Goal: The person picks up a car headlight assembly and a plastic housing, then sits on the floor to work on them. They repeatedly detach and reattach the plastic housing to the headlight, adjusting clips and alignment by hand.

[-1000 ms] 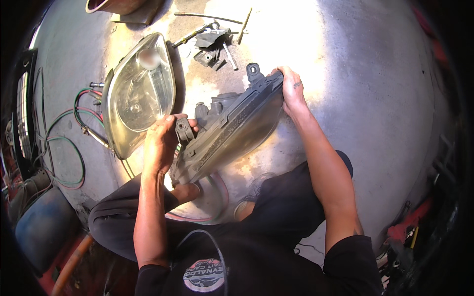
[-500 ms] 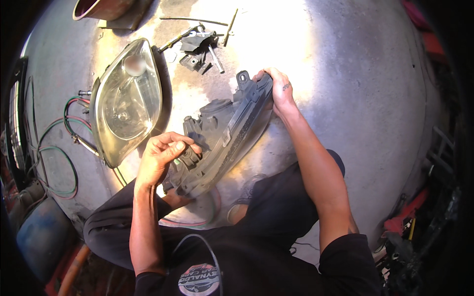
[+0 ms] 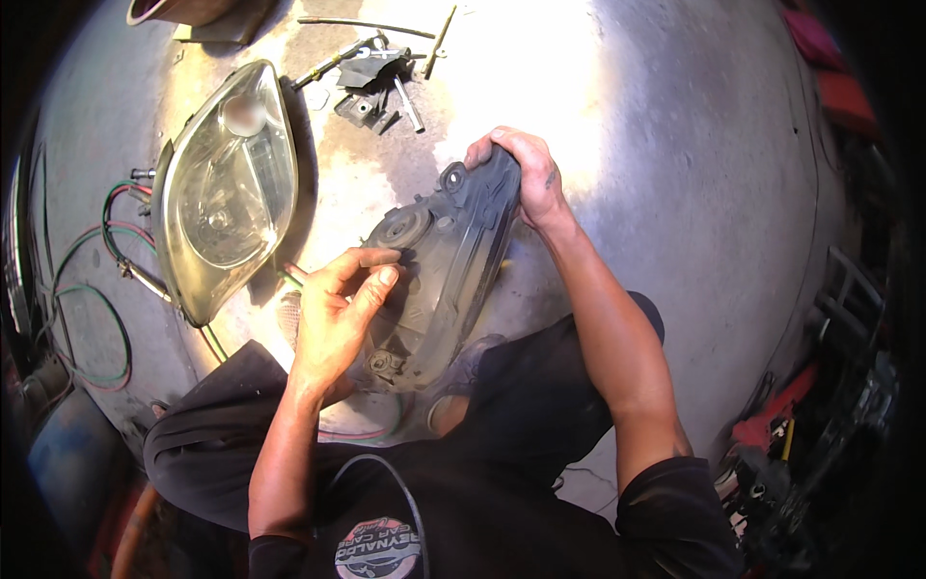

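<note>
A dark headlight (image 3: 446, 280) is tilted above my lap, the back of its housing turned up toward me. My right hand (image 3: 532, 179) is wrapped round its far end, fingers over the edge beside a mounting tab. Over the near left side of the housing is my left hand (image 3: 333, 314), thumb and index finger brought close together. Its other fingers are hidden, and I cannot see what they hold. A round cap (image 3: 400, 228) shows on the housing just beyond those fingers. To the left, a second headlight (image 3: 230, 193) with a yellowed clear lens lies on the floor.
Black brackets (image 3: 371, 77) and metal tools lie on the concrete floor (image 3: 694, 174) beyond the headlights. Red and green hoses (image 3: 116, 236) loop at the left. A bucket-like container (image 3: 183, 10) stands far left. Dark parts (image 3: 858, 415) line the right side.
The held headlight has rolled so more of its back faces me. My left hand has moved right and slightly away from me along the housing; my right hand keeps its grip.
</note>
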A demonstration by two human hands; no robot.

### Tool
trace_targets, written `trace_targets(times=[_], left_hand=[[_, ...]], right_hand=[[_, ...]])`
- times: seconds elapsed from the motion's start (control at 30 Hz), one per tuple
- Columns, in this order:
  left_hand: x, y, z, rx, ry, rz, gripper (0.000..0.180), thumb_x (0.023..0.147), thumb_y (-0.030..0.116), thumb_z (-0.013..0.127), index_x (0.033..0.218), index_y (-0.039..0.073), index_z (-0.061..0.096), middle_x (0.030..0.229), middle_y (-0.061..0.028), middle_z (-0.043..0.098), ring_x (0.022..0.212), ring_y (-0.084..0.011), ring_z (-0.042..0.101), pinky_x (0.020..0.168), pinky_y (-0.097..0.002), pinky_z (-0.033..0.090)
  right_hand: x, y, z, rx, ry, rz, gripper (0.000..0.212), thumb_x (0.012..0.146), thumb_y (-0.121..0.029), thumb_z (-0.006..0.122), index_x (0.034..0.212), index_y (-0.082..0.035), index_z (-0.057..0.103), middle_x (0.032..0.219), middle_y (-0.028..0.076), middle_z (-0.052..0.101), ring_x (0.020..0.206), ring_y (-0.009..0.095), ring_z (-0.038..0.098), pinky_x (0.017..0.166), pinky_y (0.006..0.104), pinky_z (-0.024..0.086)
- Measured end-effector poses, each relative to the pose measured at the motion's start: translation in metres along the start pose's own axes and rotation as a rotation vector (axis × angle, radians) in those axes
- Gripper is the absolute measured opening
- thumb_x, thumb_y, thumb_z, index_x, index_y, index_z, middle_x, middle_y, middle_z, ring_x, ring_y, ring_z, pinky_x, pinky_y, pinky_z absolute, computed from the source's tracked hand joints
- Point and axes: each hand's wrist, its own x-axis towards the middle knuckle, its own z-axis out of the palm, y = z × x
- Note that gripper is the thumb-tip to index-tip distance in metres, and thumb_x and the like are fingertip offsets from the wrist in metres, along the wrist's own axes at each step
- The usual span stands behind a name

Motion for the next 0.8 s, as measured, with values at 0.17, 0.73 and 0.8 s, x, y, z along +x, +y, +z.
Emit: trace_targets(times=[0.17, 0.73, 0.8], left_hand=[[0.013, -0.014, -0.013, 0.3, 0.07, 0.025, 0.034, 0.103, 0.024, 0.074, 0.127, 0.0, 0.072, 0.116, -0.0117, 0.076, 0.109, -0.0189, 0.07, 0.098, -0.032, 0.053], [-0.011, 0.008, 0.031, 0.205, 0.026, 0.138, 0.032, 0.093, 0.019, 0.083, 0.103, -0.005, 0.066, 0.095, -0.0132, 0.063, 0.089, -0.0224, 0.061, 0.084, -0.0359, 0.05], [-0.013, 0.005, 0.035, 0.216, 0.002, 0.19, 0.031, 0.091, 0.016, 0.083, 0.104, -0.006, 0.065, 0.095, -0.0156, 0.062, 0.09, -0.0282, 0.061, 0.085, -0.0375, 0.05]], right_hand=[[-0.009, -0.011, 0.009, -0.062, -0.077, -0.066, 0.038, 0.102, -0.025, 0.048, 0.082, 0.003, 0.063, 0.088, 0.019, 0.072, 0.086, 0.024, 0.066, 0.086, 0.0366, 0.053], [-0.028, -0.034, 0.043, -0.072, -0.225, 0.012, 0.035, 0.097, -0.023, 0.05, 0.08, 0.005, 0.064, 0.085, 0.015, 0.069, 0.087, 0.024, 0.063, 0.089, 0.0372, 0.051], [-0.03, -0.035, 0.041, -0.012, -0.233, 0.042, 0.034, 0.095, -0.022, 0.052, 0.079, 0.004, 0.064, 0.084, 0.015, 0.069, 0.087, 0.025, 0.064, 0.09, 0.0384, 0.051]])
